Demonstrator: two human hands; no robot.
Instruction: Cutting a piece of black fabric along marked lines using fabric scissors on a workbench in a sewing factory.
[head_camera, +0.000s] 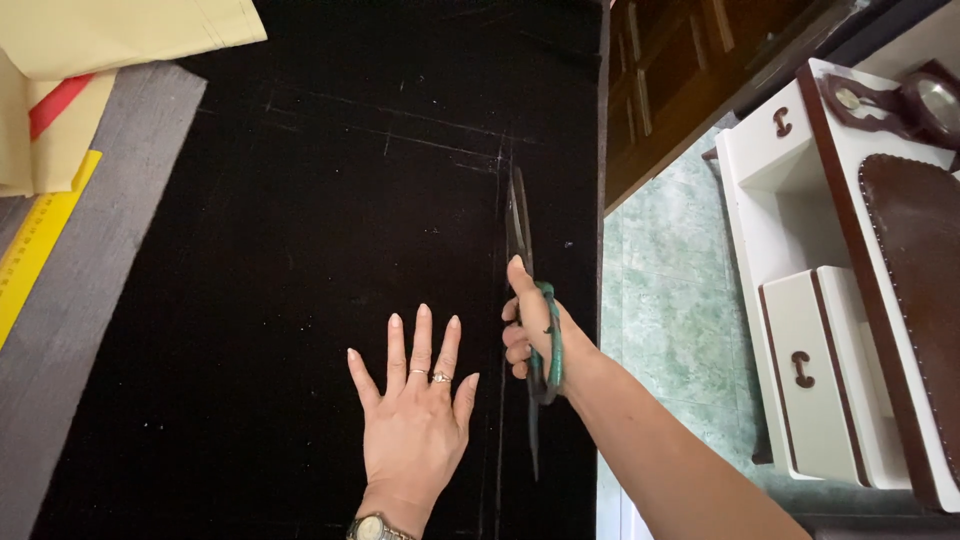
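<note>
Green-handled steel scissors sit clamped in the right hand, fingers through the loops, thumb along the top; blades point away from the body, lying along a faint chalk line near the right edge of the black velvet-like fabric. Whether the blades are parted cannot be told. Left hand lies flat, fingers spread and gripping nothing, palm down on the cloth just beside the scissors. Judgement: a clean cut needs the lower blade kept on the table, the flat palm holding the cloth taut near the line. Right forearm enters from lower right, wrist straight. Further out: grey cloth strip, yellow ruler, yellow paper.
</note>
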